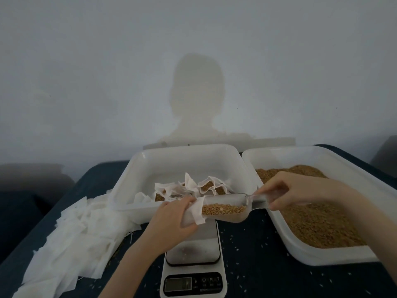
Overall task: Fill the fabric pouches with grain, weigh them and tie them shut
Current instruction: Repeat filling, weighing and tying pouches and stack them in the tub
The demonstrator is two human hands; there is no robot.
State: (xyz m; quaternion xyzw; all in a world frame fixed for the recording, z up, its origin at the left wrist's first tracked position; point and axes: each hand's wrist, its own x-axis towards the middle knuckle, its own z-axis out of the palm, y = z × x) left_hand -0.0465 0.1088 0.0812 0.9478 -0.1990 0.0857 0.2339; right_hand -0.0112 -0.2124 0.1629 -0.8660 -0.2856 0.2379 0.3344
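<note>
Dark tabletop (253,244) beneath us: our left hand (171,220) grips one open pouch (196,211) above one scale (193,261), our right hand (285,190) pinches one clear scoop (227,208) of grain at its mouth. Two white tubs: filled pouches (206,186), loose grain (318,220). Empty pouches (73,239) heaped left.

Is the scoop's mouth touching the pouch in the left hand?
Touching. The head view shows the scoop with its open end pushed into the pouch, whose fabric wraps over the rim while the left hand grips it.
</note>
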